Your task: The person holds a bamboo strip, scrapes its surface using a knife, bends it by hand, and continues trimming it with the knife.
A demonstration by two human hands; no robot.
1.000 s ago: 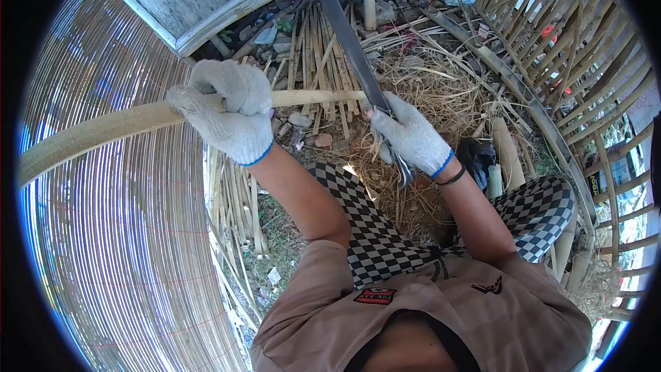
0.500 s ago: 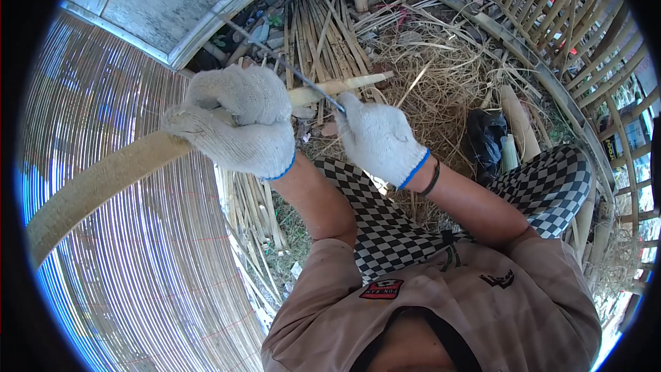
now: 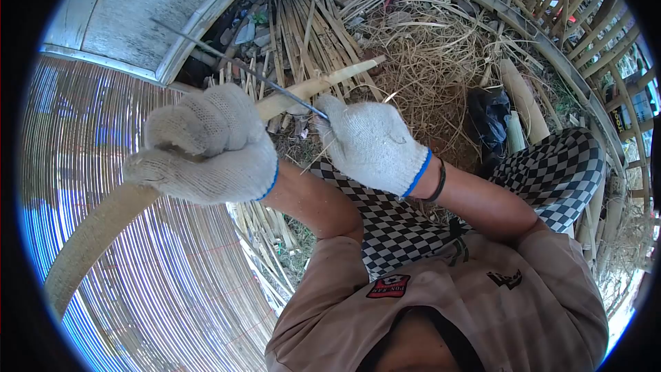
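My left hand [image 3: 206, 146], in a white knit glove with a blue cuff, is closed around a long bamboo strip [image 3: 103, 241]. The strip bends away to the lower left; its pale, tapered end [image 3: 330, 81] sticks out past my fist toward the right. My right hand [image 3: 375, 143], gloved the same way, is shut on a long thin metal blade [image 3: 237, 62] that looks like a knife seen edge-on. Its handle is hidden in the glove. The blade crosses the pale bamboo close to my right hand; whether it touches cannot be made out.
A bamboo-slat screen [image 3: 158, 262] stands along the left, below a grey panel [image 3: 158, 7]. Split bamboo sticks [image 3: 303, 27] lie ahead, with shavings [image 3: 434, 62] beside them. A black plastic bag [image 3: 487, 120] sits near my checkered right knee. A woven bamboo fence [image 3: 585, 27] curves along the right.
My left hand and the bamboo have shifted left and slightly down in view. My right hand and the blade moved a little left and down too. Both grips stay closed.
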